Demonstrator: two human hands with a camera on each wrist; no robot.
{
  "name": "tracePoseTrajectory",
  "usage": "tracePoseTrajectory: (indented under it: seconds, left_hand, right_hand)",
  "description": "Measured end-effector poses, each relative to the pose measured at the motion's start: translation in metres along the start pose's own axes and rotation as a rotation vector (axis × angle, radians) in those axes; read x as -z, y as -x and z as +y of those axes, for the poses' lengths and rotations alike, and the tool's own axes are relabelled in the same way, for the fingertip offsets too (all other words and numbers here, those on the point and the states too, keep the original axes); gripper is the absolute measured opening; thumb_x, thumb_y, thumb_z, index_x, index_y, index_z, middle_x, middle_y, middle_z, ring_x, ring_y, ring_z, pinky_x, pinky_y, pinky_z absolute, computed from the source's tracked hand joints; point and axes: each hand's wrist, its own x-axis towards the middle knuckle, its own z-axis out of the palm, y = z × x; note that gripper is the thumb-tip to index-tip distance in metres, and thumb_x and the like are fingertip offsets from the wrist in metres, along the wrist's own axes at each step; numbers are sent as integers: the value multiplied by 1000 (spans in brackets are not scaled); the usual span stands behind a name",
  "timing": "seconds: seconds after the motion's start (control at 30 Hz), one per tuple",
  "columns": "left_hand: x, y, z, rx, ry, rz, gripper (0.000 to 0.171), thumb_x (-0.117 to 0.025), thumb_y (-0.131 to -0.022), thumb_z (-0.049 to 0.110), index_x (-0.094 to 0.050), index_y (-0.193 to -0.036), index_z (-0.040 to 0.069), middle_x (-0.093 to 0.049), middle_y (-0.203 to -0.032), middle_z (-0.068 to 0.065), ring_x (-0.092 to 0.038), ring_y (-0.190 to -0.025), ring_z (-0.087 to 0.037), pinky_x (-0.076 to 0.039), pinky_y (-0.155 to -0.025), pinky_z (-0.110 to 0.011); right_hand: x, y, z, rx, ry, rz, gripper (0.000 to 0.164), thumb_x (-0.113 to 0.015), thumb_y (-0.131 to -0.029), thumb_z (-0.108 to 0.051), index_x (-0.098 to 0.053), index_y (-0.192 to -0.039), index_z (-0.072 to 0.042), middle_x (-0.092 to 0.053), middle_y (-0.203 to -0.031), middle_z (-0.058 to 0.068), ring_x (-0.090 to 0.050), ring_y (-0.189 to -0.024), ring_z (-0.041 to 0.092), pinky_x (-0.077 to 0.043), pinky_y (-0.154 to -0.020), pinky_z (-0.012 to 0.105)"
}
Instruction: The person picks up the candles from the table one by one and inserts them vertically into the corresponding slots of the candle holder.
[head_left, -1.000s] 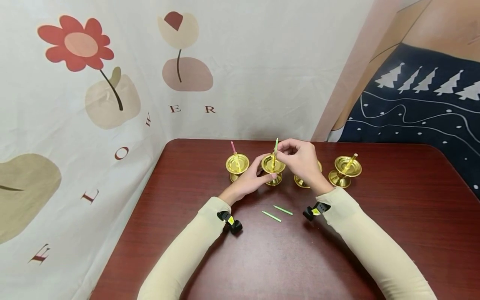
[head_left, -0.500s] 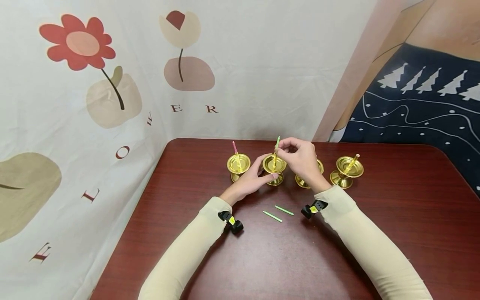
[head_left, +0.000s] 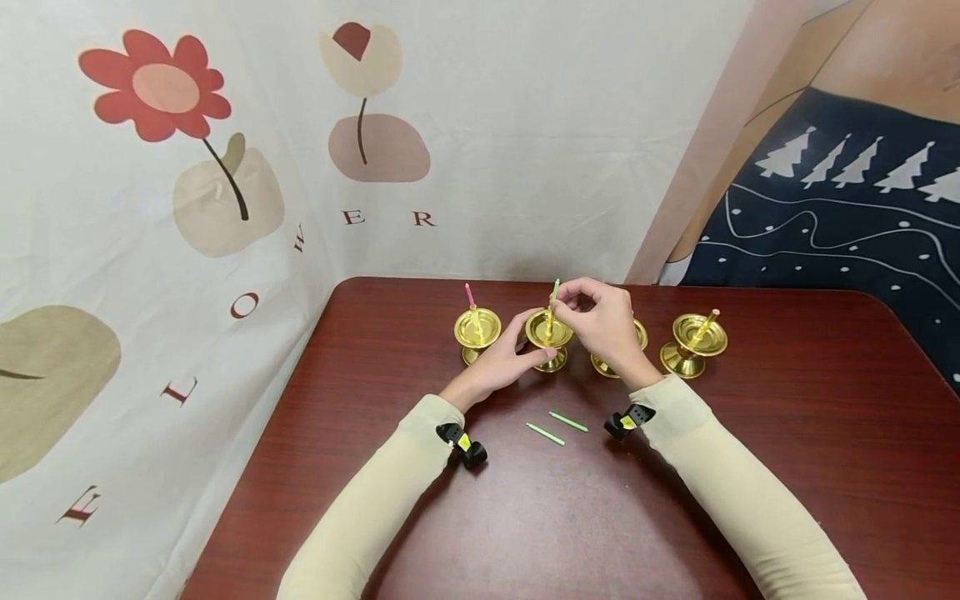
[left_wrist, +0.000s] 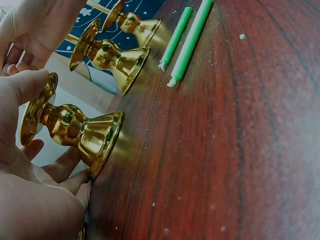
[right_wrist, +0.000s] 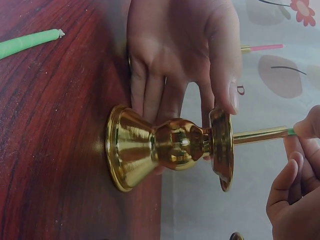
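Observation:
My left hand [head_left: 498,362] steadies a gold candle holder [right_wrist: 180,142], thumb on its dish and fingers round its far side. The holder's base rests on the table. My right hand [head_left: 603,321] pinches a thin green candle [head_left: 556,288] between thumb and fingertips, above the holder's upright tube [right_wrist: 260,135]. In the right wrist view, the candle's lower end meets the tube's mouth; how deep it goes is hidden. Two more green candles, a nearer one [head_left: 545,434] and a farther one [head_left: 568,421], lie in front of the hands.
To the left stands a gold holder [head_left: 476,332] with a pink candle [head_left: 469,294]. Right of the held one, another holder [head_left: 607,364] is partly behind my right hand, and a further one [head_left: 688,342] stands beyond. A printed cloth [head_left: 517,183] hangs behind the dark red table [head_left: 810,433].
Over the last half second the right hand and green candle have come down slightly toward the tube. The left hand keeps its hold on the candle holder.

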Motion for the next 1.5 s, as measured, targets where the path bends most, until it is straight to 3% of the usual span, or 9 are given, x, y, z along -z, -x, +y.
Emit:
tracePoseTrajectory:
  seconds: [0.2,0.6,1.5]
  left_hand:
    - [0,-1,0,-4,-4,-2,76,-73,-106,15,-32,-170,16,-48,-165,-12,-43,-156,-26,-39,-124,-42]
    - [-2,0,0,-17,6,14,74,-74,-105,13,-34,-168,13,-50,-164,-15,-43,-156,-28,-37,-126,-45]
    - [-2,2,2,-9,7,13,72,-73,-106,12,-34,-166,12,-47,-164,-12,-44,-155,-28,-39,-124,-42]
  right_hand:
    - [0,-1,4,71,-15,-8,14,-81,-90,11,-79,-88,-3,-71,-81,8,-61,-74,15,-49,-66,16]
    - [-1,-1,7,131,-23,-9,15,-80,-89,13,-80,-88,-2,-71,-81,8,-60,-71,16,-48,-65,15]
    - [0,-1,7,123,-20,-38,17,-77,-89,11,-78,-86,-5,-73,-81,7,-63,-70,16,-50,-65,15]
